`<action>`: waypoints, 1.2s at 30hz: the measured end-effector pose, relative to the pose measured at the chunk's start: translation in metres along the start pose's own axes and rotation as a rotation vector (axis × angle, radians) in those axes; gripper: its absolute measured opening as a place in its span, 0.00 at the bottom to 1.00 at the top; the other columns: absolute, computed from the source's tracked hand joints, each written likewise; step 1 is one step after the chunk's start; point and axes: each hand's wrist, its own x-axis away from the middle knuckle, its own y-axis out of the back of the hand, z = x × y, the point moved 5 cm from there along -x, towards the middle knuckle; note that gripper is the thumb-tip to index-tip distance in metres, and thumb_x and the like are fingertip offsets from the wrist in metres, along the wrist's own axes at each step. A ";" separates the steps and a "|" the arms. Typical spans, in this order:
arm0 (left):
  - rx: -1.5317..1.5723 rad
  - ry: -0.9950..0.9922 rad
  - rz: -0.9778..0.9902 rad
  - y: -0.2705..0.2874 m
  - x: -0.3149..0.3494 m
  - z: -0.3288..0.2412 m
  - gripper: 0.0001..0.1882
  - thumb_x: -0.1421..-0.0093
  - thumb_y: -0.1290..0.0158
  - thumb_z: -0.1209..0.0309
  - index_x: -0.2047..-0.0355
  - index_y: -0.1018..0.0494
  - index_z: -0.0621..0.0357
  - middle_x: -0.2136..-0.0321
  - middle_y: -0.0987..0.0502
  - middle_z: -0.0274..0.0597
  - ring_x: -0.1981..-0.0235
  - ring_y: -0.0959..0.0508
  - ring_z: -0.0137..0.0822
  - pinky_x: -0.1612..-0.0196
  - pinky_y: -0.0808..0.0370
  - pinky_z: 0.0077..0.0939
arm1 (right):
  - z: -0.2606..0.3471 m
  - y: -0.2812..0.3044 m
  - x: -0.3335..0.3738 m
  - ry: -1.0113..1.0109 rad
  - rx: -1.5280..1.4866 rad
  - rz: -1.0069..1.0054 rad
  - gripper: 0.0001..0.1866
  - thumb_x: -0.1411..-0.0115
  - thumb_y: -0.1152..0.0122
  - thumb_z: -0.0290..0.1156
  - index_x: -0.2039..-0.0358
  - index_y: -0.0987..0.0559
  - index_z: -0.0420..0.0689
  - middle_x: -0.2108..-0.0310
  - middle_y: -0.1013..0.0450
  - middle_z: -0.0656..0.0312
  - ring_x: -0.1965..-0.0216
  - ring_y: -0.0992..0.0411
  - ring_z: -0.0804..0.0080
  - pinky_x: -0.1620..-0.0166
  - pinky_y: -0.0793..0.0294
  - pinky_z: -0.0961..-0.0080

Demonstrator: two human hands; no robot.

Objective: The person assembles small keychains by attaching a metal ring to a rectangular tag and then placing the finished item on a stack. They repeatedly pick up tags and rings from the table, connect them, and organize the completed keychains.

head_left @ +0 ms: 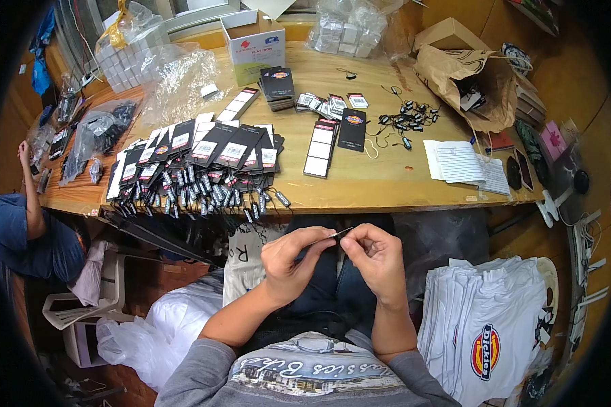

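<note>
In front of my lap, below the table edge, my left hand [293, 261] pinches a thin card [343, 231] seen almost edge-on. My right hand [377, 261] is closed in a pinch at the card's other end; its fingers hide whatever else it holds. On the table ahead lies a spread heap of black hang tags [204, 146] with white labels. Their black cords with small plastic seals [214, 197] hang over the front edge. Nearer the middle are a black tag [352, 129] and a strip of white labels [318, 150].
Loose black seal cords [414, 115] lie right of the tags, beside an open notebook [465, 165] and a brown paper bag [465, 85]. A white box [252, 49] stands behind. White printed shirts [478, 319] are stacked at my right. Another person's arm [31, 193] is at far left.
</note>
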 end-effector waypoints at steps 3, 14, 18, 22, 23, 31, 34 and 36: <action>-0.020 -0.018 -0.006 -0.001 0.000 -0.001 0.12 0.61 0.45 0.84 0.74 0.32 0.63 0.75 0.25 0.43 0.75 0.24 0.36 0.74 0.28 0.20 | 0.001 0.000 -0.001 0.004 0.024 -0.006 0.04 0.50 0.46 0.22 0.79 0.30 0.37 0.84 0.37 0.71 0.81 0.42 0.91 0.80 0.44 0.94; -0.021 -0.010 0.105 -0.003 -0.002 0.000 0.12 0.59 0.48 0.84 0.72 0.32 0.63 0.75 0.26 0.42 0.77 0.24 0.37 0.75 0.28 0.21 | 0.013 -0.001 -0.002 0.346 0.268 -0.157 0.02 0.52 0.47 0.19 0.79 0.30 0.36 0.74 0.34 0.65 0.77 0.39 0.87 0.77 0.41 0.91; 0.070 0.092 0.185 -0.008 -0.006 -0.004 0.14 0.55 0.53 0.86 0.66 0.32 0.64 0.74 0.26 0.44 0.76 0.24 0.38 0.72 0.29 0.20 | -0.005 0.006 -0.007 0.255 -0.097 -0.121 0.04 0.54 0.48 0.15 0.77 0.31 0.36 0.69 0.34 0.63 0.76 0.38 0.86 0.75 0.39 0.92; 0.166 0.338 0.163 -0.003 0.001 0.005 0.15 0.53 0.55 0.86 0.63 0.32 0.65 0.74 0.25 0.46 0.75 0.24 0.35 0.72 0.29 0.18 | 0.007 0.015 -0.002 0.394 0.245 -0.135 0.05 0.56 0.46 0.15 0.78 0.31 0.36 0.70 0.34 0.61 0.78 0.36 0.83 0.76 0.37 0.89; 0.185 0.396 0.142 0.000 0.003 0.011 0.15 0.53 0.55 0.86 0.63 0.32 0.65 0.74 0.25 0.46 0.75 0.24 0.34 0.72 0.29 0.17 | 0.014 0.012 0.000 0.418 0.328 -0.112 0.05 0.57 0.45 0.16 0.78 0.31 0.36 0.70 0.34 0.60 0.79 0.36 0.82 0.76 0.37 0.87; -0.024 0.184 0.143 0.006 -0.004 -0.006 0.14 0.56 0.49 0.83 0.66 0.29 0.61 0.75 0.25 0.44 0.76 0.24 0.35 0.75 0.29 0.19 | 0.035 -0.003 0.008 0.569 0.633 -0.162 0.06 0.59 0.40 0.20 0.80 0.29 0.37 0.69 0.37 0.58 0.81 0.35 0.74 0.78 0.36 0.82; -0.038 0.146 0.170 0.006 -0.005 -0.008 0.15 0.57 0.50 0.84 0.66 0.29 0.61 0.74 0.25 0.45 0.76 0.24 0.36 0.75 0.28 0.20 | 0.037 -0.003 0.009 0.583 0.630 -0.186 0.07 0.60 0.40 0.20 0.80 0.29 0.37 0.69 0.37 0.57 0.82 0.35 0.74 0.79 0.36 0.82; -0.047 0.112 0.175 0.006 -0.006 -0.010 0.16 0.57 0.51 0.85 0.66 0.30 0.61 0.74 0.26 0.45 0.76 0.24 0.36 0.75 0.28 0.20 | 0.039 -0.004 0.009 0.590 0.632 -0.185 0.07 0.60 0.40 0.20 0.80 0.29 0.37 0.69 0.38 0.57 0.82 0.35 0.74 0.79 0.36 0.82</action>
